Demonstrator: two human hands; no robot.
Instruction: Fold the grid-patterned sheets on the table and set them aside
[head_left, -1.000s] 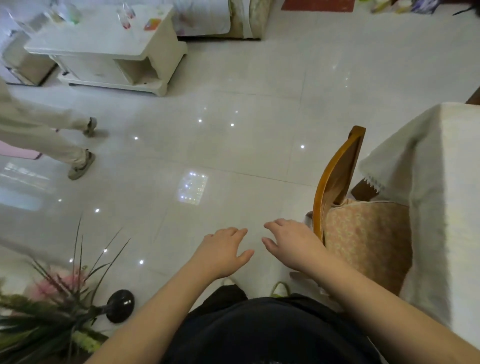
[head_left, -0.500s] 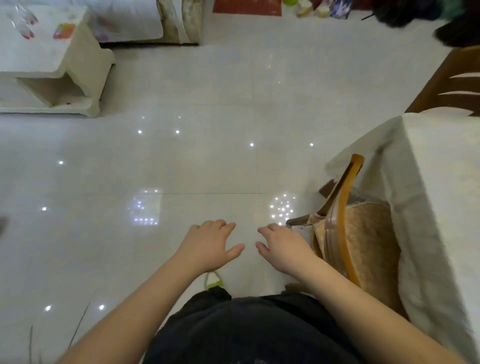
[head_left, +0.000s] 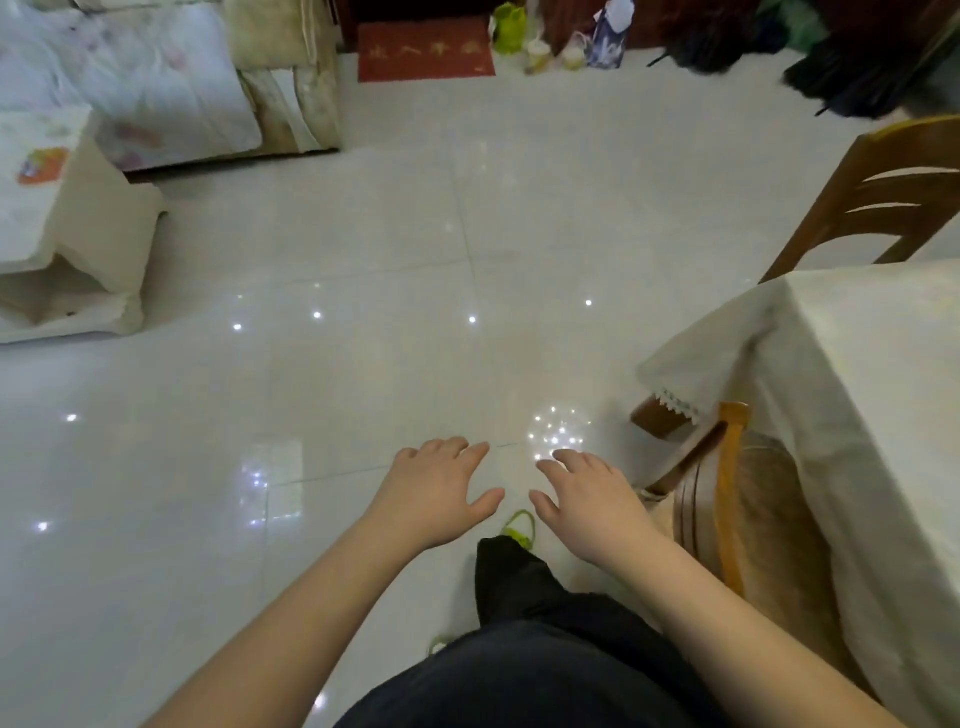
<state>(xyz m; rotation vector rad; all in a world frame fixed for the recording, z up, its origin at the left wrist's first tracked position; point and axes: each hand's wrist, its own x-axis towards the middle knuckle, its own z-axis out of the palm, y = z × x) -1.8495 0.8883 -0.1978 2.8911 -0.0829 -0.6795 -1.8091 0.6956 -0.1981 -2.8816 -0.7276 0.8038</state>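
Since the earlier frame, view has swung right; more of the cloth-covered table (head_left: 883, 374) shows. Left hand (head_left: 434, 491) and right hand (head_left: 589, 496) hover spread, holding nothing. No grid-patterned sheets visible. Risk: snagging the tucked chair (head_left: 727, 483) while approaching.

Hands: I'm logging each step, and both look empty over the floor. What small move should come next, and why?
Probably turn right toward the table. The left hand and right hand are open, holding nothing, over bare tiles, and no grid-patterned sheet is in view; only the table's cloth-covered corner shows at the right.
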